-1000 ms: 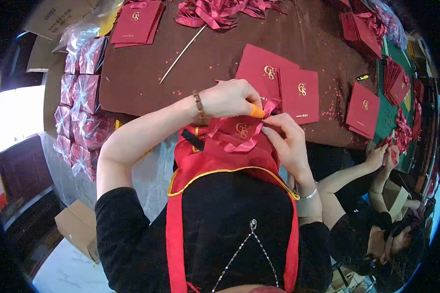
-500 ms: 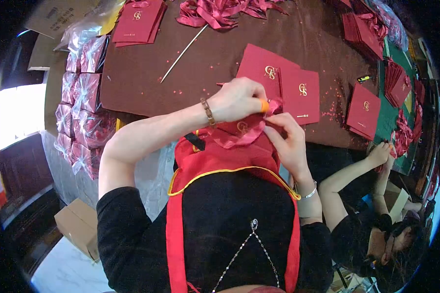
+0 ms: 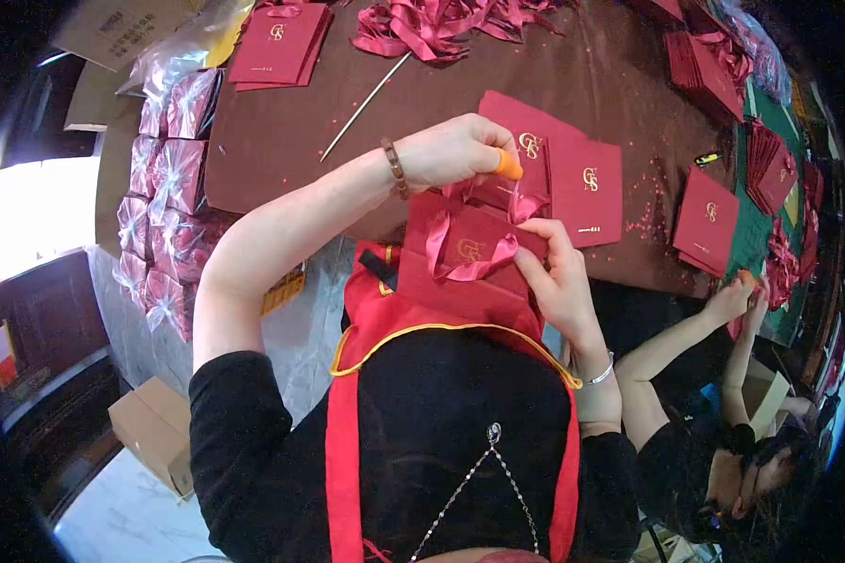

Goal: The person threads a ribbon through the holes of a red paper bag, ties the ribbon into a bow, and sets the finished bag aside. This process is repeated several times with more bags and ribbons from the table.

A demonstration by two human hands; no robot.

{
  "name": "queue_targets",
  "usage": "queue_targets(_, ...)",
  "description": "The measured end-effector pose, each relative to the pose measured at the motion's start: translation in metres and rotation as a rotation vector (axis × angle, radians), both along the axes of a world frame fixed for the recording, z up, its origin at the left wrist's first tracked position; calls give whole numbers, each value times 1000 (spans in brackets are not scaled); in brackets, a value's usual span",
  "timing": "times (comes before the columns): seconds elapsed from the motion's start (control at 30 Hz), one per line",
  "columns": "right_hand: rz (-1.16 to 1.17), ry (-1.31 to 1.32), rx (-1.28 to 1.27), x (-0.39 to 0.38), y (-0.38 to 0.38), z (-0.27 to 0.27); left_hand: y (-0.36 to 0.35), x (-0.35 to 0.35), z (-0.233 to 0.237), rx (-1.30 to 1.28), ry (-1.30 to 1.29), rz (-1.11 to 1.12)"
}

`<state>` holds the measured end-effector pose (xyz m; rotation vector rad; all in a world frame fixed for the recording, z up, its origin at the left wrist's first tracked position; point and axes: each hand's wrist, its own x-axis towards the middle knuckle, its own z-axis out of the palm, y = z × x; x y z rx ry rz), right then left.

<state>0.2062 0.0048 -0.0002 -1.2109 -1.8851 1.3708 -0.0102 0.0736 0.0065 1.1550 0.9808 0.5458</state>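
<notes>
A dark red paper bag (image 3: 441, 281) with a gold monogram and a looped pink-red ribbon (image 3: 479, 269) is held at the front of my red apron. My left hand (image 3: 460, 155), with an orange cover on a finger, is closed just above the bag and pinches a ribbon (image 3: 514, 199) pulled upward. On the bag's right side, my right hand (image 3: 559, 281) grips the edge, thumb in front. Behind the hands, more red bags (image 3: 586, 192) lie on the brown tabletop (image 3: 282, 141).
Ribbons (image 3: 432, 28), a thin stick (image 3: 366, 106) and a bag stack (image 3: 280, 47) lie farther back. Wrapped packages (image 3: 178, 174) line the left edge. At right are a bag pile (image 3: 706, 220), a yellow-green cutter (image 3: 707, 159) and a co-worker's hands (image 3: 737, 302). A carton (image 3: 152, 432) stands lower left.
My left hand has risen, drawing the ribbon upward. The bag's front, with its ribbon loop, shows more fully. The view has shifted slightly.
</notes>
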Motion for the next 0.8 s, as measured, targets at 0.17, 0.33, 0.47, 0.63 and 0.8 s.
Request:
queue_targets(0.17,72,-16,26,4,1,0,10,-4,-12,67,-20,190)
queue_targets(0.33,101,-3,31,5,1,5,25,-12,4,-88,-272,439)
queue_targets(0.47,55,96,-5,5,-2,-4,29,-9,2,68,-74,332)
queue_targets(0.63,-166,373,-299,8,-3,-16,14,-35,0,435,20,366)
queue_targets(0.8,-243,430,-158,0,5,-15,-29,-49,-6,201,107,508)
